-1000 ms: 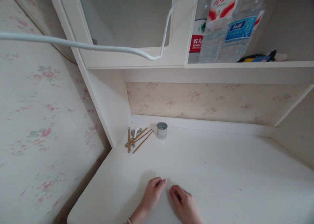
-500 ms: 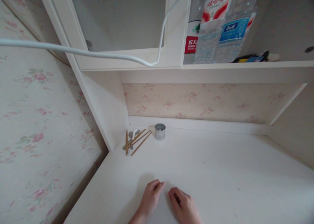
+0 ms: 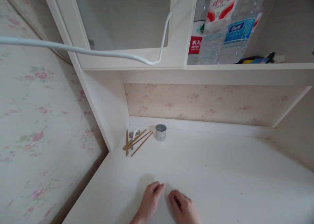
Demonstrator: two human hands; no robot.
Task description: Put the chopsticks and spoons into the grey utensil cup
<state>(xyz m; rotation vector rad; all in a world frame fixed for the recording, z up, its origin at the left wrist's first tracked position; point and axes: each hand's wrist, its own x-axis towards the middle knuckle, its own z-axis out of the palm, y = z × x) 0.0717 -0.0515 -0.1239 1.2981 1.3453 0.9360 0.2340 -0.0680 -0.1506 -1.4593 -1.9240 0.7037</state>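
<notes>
My left hand [image 3: 152, 197] rests near the front of the white tabletop [image 3: 220, 165], fingers curled into a loose fist with nothing seen in it. Just to its right, my right hand [image 3: 183, 207] is also curled closed, and I see no object inside. A small gap separates the two. Farther back stands a grey utensil holder [image 3: 161, 136] with small holes, upright and with nothing showing above its rim. On its left lie several wooden chopsticks [image 3: 141, 144], some crossing each other, among metal spoons [image 3: 131, 142] and a white spoon [image 3: 134, 133]. Neither hand touches these.
Overhead, a cabinet shelf [image 3: 245, 66] holds several plastic bottles [image 3: 239, 34] and small dark and yellow items. A white cable [image 3: 110, 54] crosses the upper left in front of the cabinet. Panels bound the desk at left, back and right.
The view has shifted very slightly, so the bottles and shelf sit a little farther right. Both hands keep their curled pose and place, and the utensils have not moved.
</notes>
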